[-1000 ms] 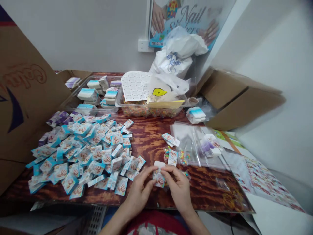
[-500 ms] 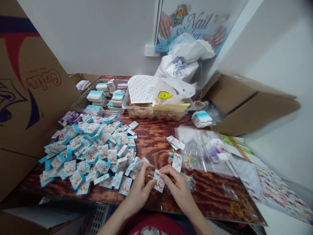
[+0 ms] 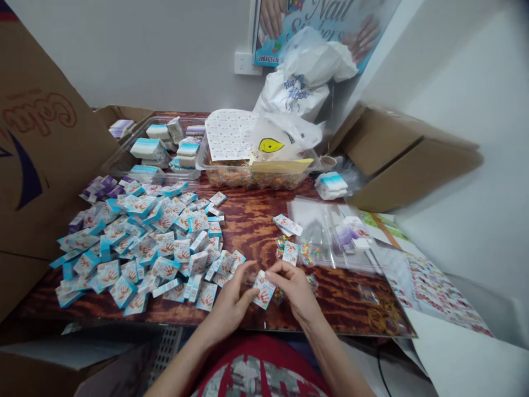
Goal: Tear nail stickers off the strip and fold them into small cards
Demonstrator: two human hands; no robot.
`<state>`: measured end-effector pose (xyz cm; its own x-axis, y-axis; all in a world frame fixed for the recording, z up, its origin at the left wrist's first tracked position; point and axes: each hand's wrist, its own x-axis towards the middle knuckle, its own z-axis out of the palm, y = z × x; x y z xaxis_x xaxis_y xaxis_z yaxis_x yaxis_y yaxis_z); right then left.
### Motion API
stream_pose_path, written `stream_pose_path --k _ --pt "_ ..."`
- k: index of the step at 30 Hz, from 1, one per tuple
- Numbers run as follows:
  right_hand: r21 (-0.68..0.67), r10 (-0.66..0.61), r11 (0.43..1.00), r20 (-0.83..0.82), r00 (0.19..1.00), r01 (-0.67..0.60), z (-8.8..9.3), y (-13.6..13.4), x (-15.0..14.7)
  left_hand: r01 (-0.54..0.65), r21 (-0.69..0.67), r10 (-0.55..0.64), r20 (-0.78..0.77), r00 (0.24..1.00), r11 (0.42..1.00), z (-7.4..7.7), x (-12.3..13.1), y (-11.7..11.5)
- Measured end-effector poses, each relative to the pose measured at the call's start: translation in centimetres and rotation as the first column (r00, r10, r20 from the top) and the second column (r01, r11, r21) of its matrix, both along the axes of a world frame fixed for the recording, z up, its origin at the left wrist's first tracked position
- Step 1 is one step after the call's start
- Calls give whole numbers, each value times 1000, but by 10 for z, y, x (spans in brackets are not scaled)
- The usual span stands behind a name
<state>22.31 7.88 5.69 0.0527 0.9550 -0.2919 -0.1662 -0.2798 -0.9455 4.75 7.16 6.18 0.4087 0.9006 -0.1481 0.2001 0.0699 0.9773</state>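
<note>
A small white printed box (image 3: pixel 263 290) with a hand picture on its front is held between my two hands just above the table's front part. My left hand (image 3: pixel 232 296) pinches its left edge, thumb on the front face. At the top right corner, the thumb and fingers of my right hand (image 3: pixel 292 288) are closed on it. Beyond my right hand, another printed box (image 3: pixel 290 253) lies by small clear bags of colourful bits (image 3: pixel 308 252). To the left spreads a large heap of similar blue and white boxes (image 3: pixel 165 242), its near right edge close to my left hand.
Clear trays hold stacked packs (image 3: pixel 149 149) and colourful bits (image 3: pixel 231 175) at the back. Plastic bags (image 3: pixel 295 91) stand behind. Clear sleeves (image 3: pixel 318 220), rubber bands (image 3: pixel 382 317) and printed sheets (image 3: pixel 438 281) lie right. Cardboard boxes flank the table (image 3: pixel 243 220).
The view has tilted down and turned slightly right. The box stays between both hands; its white top end, visible before, no longer shows, and my right fingers are at its top corner.
</note>
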Motion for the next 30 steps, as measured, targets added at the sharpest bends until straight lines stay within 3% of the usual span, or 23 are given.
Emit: stream_pose_path --k 8,13,17,21,26,28,30 --pt "5 7 1000 78 997 -7 -6 -2 1 11 -136 1 90 996 991 -2 3 -5" --pt "163 109 974 258 960 -155 4 -11 3 6 -209 28 158 987 978 -9 3 -6" --pt "244 95 950 365 926 -194 5 -19 0 52 -146 -36 111 993 988 -8 0 -5" --pt "174 58 978 312 948 -118 -3 -22 -2 97 -19 -98 -15 995 995 -1 -3 0" --pt "141 162 967 294 942 -211 -7 -24 1 121 -10 -121 -48 991 993 2 -5 1" --pt "91 165 978 220 961 -189 -9 -24 3 81 -18 -82 -60 995 997 5 -10 5" --pt "41 78 996 139 987 -84 -12 -24 9 -23 24 25 -88 996 999 12 -21 15"
